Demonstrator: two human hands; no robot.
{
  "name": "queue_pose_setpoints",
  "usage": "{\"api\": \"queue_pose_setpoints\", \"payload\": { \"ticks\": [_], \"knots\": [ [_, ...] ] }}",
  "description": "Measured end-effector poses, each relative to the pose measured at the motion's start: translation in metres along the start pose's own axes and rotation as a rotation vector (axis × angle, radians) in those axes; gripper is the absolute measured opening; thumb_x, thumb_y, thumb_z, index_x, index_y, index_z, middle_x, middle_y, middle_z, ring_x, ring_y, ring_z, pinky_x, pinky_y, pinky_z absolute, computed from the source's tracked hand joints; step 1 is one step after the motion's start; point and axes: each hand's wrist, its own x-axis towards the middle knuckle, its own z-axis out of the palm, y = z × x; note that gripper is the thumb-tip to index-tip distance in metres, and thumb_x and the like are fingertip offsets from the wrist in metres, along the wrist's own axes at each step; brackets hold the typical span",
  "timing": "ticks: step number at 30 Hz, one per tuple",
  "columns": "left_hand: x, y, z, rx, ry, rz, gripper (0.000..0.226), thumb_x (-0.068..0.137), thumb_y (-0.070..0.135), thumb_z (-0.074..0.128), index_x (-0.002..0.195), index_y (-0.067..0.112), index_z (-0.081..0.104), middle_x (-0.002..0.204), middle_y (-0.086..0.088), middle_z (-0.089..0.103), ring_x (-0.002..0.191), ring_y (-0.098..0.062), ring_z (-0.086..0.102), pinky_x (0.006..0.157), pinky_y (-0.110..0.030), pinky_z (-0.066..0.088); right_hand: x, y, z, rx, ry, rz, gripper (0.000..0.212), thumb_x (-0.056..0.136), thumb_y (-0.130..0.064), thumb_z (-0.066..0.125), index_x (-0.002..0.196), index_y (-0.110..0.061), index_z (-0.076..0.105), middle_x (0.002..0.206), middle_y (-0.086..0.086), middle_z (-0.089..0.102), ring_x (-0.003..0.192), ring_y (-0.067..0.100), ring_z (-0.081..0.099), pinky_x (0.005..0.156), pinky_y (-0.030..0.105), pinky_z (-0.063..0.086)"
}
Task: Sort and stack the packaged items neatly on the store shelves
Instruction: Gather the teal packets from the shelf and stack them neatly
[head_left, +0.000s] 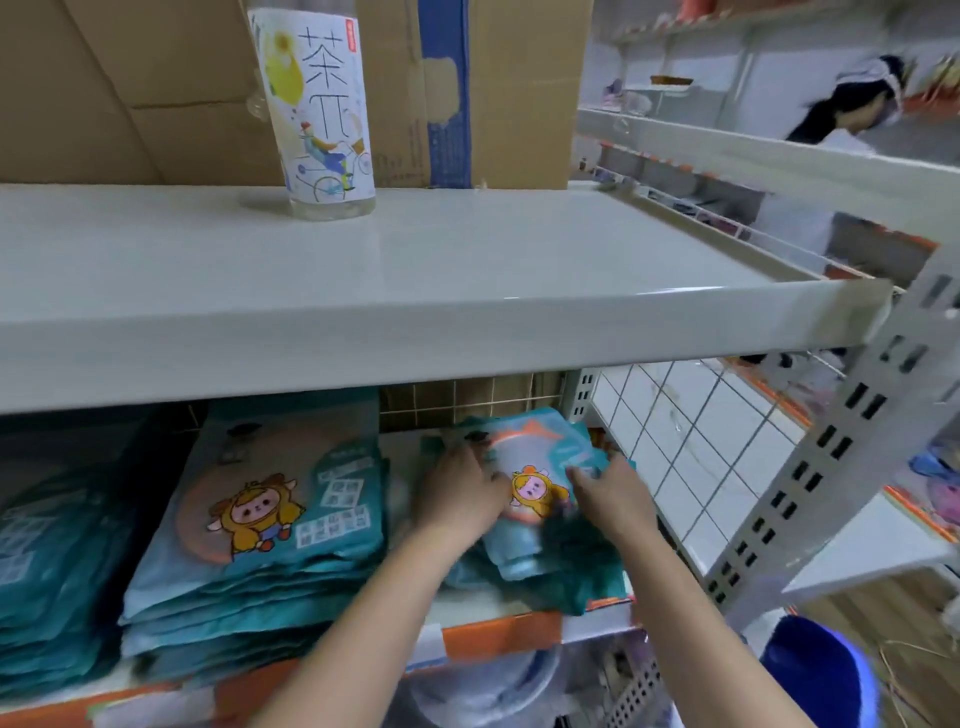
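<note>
Teal packets with a cartoon figure in a yellow suit lie in stacks on the lower shelf. A tall stack sits left of centre, and another stack lies at the far left. At the right end is a lower, untidy pile. My left hand lies on the left part of that pile's top packet, fingers spread over it. My right hand rests on its right part, fingers bent at the packet's edge. Both hands are blurred.
The grey upper shelf juts out just above my hands. On it stand a clear bottle with a printed label and cardboard boxes behind. A white wire grid panel closes the shelf's right end. Another person stands at the far right.
</note>
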Motion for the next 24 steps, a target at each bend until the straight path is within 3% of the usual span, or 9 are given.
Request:
{"api": "queue_pose_setpoints", "payload": {
  "ticks": [2,5,8,9,10,12,15,19,24],
  "knots": [
    [0.003,0.003,0.022,-0.118,-0.115,-0.075,0.043,0.093,0.032,0.049,0.132,0.014,0.049,0.118,-0.008,0.062,0.106,-0.025,0.060,0.089,-0.031,0.049,0.007,0.014,-0.002,-0.033,-0.087,0.031,0.049,0.089,-0.043,0.051,0.118,-0.004,0.049,0.113,0.015,0.060,0.100,0.031,0.056,0.075,0.033,0.040],
    [0.005,0.008,0.034,-0.306,-0.102,-0.127,0.044,0.099,0.019,0.046,0.140,0.007,0.036,0.123,-0.013,0.058,0.103,-0.021,0.057,0.077,-0.020,0.041,0.012,0.026,0.002,-0.092,-0.197,0.022,0.052,0.087,-0.050,0.049,0.117,-0.008,0.051,0.105,0.009,0.061,0.089,0.025,0.055,0.074,0.032,0.044],
    [0.013,0.008,0.034,-0.468,-0.084,-0.236,0.014,0.100,0.015,0.044,0.108,0.006,0.052,0.084,-0.002,0.053,0.071,-0.011,0.049,0.057,-0.020,0.038,0.016,0.027,0.005,-0.005,-0.225,0.021,0.045,0.085,-0.048,0.056,0.109,-0.011,0.053,0.098,0.006,0.062,0.089,0.023,0.060,0.078,0.034,0.051],
    [0.015,0.007,0.032,-0.531,-0.075,-0.283,0.010,0.099,0.016,0.047,0.101,0.008,0.052,0.081,-0.001,0.052,0.068,-0.010,0.048,0.056,-0.019,0.038,0.018,0.028,0.007,0.048,-0.239,0.037,0.043,0.084,-0.046,0.059,0.109,-0.011,0.054,0.098,0.006,0.062,0.089,0.023,0.060,0.080,0.035,0.052],
    [0.016,0.005,0.028,-0.598,-0.070,-0.328,0.015,0.096,0.019,0.052,0.105,0.007,0.051,0.089,-0.006,0.057,0.072,-0.013,0.050,0.058,-0.022,0.040,0.020,0.028,0.008,0.109,-0.265,0.063,0.043,0.083,-0.045,0.061,0.109,-0.011,0.054,0.099,0.006,0.062,0.090,0.023,0.061,0.083,0.037,0.053],
    [0.022,-0.003,0.027,-0.723,-0.083,-0.403,0.052,0.090,0.024,0.062,0.131,0.003,0.040,0.118,-0.016,0.057,0.087,-0.022,0.054,0.060,-0.025,0.042,0.023,0.031,0.010,0.220,-0.316,0.106,0.045,0.080,-0.044,0.065,0.110,-0.012,0.055,0.100,0.006,0.063,0.091,0.024,0.063,0.088,0.042,0.054],
    [0.025,-0.009,0.030,-0.813,-0.088,-0.433,0.054,0.084,0.023,0.067,0.130,0.004,0.044,0.110,-0.017,0.063,0.088,-0.027,0.062,0.062,-0.028,0.047,0.021,0.031,0.008,0.308,-0.346,0.124,0.041,0.080,-0.040,0.065,0.110,-0.014,0.053,0.098,0.004,0.060,0.090,0.022,0.060,0.084,0.039,0.053],
    [0.024,-0.001,0.030,-0.898,-0.044,-0.321,0.036,0.085,0.013,0.063,0.119,0.011,0.052,0.096,-0.010,0.067,0.082,-0.024,0.066,0.063,-0.028,0.051,0.011,0.021,-0.002,0.409,-0.273,0.024,0.039,0.082,-0.031,0.064,0.113,-0.014,0.047,0.101,0.005,0.058,0.085,0.017,0.056,0.068,0.029,0.044],
    [0.020,0.020,0.001,-0.865,0.099,0.047,0.061,0.087,0.015,0.063,0.139,0.024,0.033,0.127,0.004,0.051,0.112,-0.014,0.053,0.069,-0.019,0.043,0.000,-0.004,-0.026,0.698,-0.150,-0.214,0.032,0.083,-0.010,0.063,0.109,-0.019,0.046,0.094,-0.003,0.058,0.083,0.011,0.057,0.065,0.023,0.042]
  ]
}}
